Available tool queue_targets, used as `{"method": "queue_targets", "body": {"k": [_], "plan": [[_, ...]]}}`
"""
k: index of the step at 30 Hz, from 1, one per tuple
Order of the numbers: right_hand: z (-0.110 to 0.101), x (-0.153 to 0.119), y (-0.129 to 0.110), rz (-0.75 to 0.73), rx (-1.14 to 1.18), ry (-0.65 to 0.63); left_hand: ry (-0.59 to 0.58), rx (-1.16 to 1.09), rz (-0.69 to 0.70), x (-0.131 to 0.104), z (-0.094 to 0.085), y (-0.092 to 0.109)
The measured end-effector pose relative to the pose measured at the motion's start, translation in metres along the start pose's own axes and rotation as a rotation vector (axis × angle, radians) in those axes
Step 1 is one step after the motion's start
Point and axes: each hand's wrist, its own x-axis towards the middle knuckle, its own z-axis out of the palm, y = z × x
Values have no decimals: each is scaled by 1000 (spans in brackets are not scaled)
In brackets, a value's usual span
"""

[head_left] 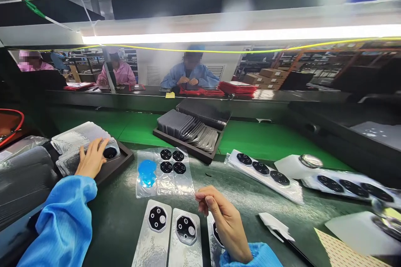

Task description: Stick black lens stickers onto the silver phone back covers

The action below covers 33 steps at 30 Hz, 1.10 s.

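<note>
My left hand (90, 159) rests with fingers spread on a stack of silvery panels (79, 135) in a dark tray (120, 166) at the left. My right hand (219, 212) is closed in a pinch above a third phone-back panel (213, 233), partly covering it; whatever its fingertips hold is too small to make out. Two more silver panels (152, 242) (186, 246) with black camera plates lie beside it. Behind them a clear sheet (164, 183) carries several round black camera pieces (166, 167) and a blue patch (147, 173).
A tray of dark panels (175, 125) stands at the back centre. Bagged camera pieces (260, 168), two white bottles (290, 166) (351, 229), a black-handled tool (294, 246) and a yellow dotted sheet (341, 248) lie at the right. People sit beyond the bench.
</note>
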Motion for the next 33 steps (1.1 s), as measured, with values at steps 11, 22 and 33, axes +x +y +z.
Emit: {"method": "queue_targets", "body": {"k": [11,22,33], "plan": [[-14,12,-6,38,-93,72,-9,8,44,-3,5,-4],[-38,69,-29,216,-763,-495,5,-411,410,-37,-24,65],[19,148,27,278,-1175,-651,-599,-719,594,-78,-32,129]]}}
